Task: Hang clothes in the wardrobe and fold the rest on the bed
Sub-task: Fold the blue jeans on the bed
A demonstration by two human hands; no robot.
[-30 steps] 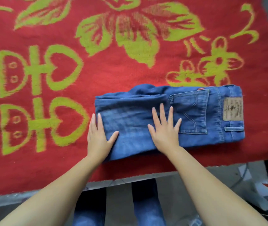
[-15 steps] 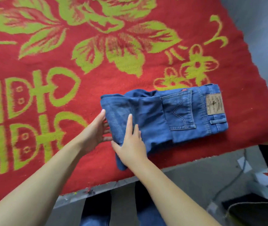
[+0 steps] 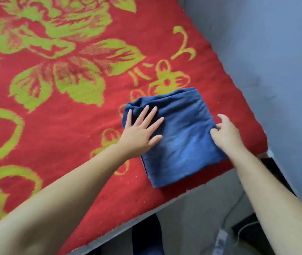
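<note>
Left hand (image 3: 139, 133) lies flat, fingers straight and spread, palm down on the left part of one pair of folded blue jeans (image 3: 179, 142). Right hand (image 3: 225, 133) is at the jeans' right edge, fingers curled onto the denim there, thumb up; it looks like it grips the edge, though the fingertips are partly hidden by the fold.

Head view, only one view. Count: two hands, two bare forearms entering from lower left and lower right of frame, one jeans bundle. Jeans folded into a rough square, sitting right of centre in the frame, near the lower right corner of the bed. Near edge of the bundle lies close to the bed's front edge.

One bedspread (image 3: 54, 107), red with yellow-green flowers and heart shapes, fills the left and centre of the frame. One blue-grey wall (image 3: 266, 52) in the upper right, touching the bed's right side. Grey floor (image 3: 201, 208) in the lower right, with one thin cable (image 3: 235, 205) on it; other items there are blurred.
</note>
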